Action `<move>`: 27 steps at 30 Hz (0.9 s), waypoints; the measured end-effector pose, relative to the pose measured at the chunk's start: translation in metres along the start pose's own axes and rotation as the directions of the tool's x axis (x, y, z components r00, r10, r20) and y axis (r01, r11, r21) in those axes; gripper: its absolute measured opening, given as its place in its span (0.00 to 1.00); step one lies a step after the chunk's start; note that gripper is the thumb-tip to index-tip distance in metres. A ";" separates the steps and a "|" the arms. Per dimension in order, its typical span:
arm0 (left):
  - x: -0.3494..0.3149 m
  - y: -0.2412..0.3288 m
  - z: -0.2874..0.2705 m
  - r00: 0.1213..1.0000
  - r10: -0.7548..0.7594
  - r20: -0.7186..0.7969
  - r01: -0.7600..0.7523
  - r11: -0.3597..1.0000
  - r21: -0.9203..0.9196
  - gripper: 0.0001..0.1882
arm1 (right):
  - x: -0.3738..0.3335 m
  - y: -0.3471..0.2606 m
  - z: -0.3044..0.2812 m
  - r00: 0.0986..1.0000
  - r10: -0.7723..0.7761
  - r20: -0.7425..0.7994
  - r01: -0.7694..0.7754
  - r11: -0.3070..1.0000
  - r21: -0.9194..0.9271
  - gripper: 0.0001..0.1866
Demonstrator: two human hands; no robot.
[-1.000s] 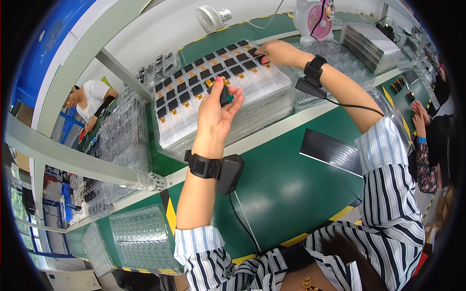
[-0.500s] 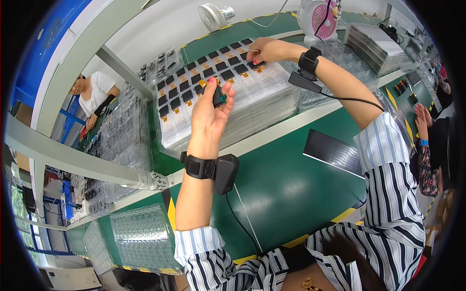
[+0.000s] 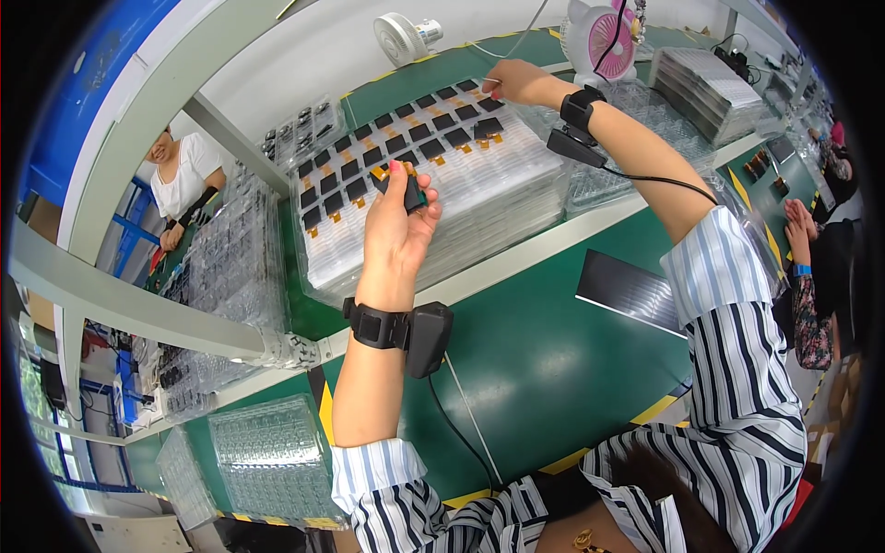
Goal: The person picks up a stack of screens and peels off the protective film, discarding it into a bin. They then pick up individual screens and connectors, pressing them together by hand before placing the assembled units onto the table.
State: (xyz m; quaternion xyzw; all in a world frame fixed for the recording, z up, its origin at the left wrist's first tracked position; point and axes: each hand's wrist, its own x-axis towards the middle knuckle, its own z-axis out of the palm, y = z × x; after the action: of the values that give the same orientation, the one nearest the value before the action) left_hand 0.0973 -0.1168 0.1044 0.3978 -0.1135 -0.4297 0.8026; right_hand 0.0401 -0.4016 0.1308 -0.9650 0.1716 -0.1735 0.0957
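Note:
My left hand (image 3: pixel 391 226) is closed around small black screen modules (image 3: pixel 414 195) with orange flex tails, thumb on top, over the near side of a stack of clear plastic trays (image 3: pixel 507 198). Rows of similar black square modules (image 3: pixel 431 149) with orange tails lie on the top tray. At that tray's far right corner, my right hand (image 3: pixel 518 83) has its fingers pinched together, close to the end of the far row. Something thin and pale shows at its fingertips, too small to name. Both wrists carry black strapped devices.
A black panel (image 3: pixel 629 290) lies on the green table (image 3: pixel 516 369). Clear trays (image 3: pixel 272 452) sit at the near left, and another tray stack (image 3: pixel 705 92) at the far right. Two fans (image 3: pixel 599 41) stand at the back. A grey frame post (image 3: pixel 138 295) rises at left; co-workers sit on both sides.
My right hand has moved from over the modules near the right end to the tray's far right corner, uncovering a module there. My left hand stays almost in place, still holding its modules.

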 end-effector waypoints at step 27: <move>-0.005 0.000 0.003 1.000 -0.005 -0.017 0.007 0.996 0.089 0.12 | 0.002 -0.035 -0.007 0.858 -0.512 0.046 0.487 0.781 -0.392 0.09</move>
State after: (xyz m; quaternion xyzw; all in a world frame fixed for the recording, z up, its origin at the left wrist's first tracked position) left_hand 0.0931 -0.1148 0.1070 0.4374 -0.1246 -0.4232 0.7836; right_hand 0.0503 -0.3710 0.1461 -0.9691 -0.0561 -0.1854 -0.1529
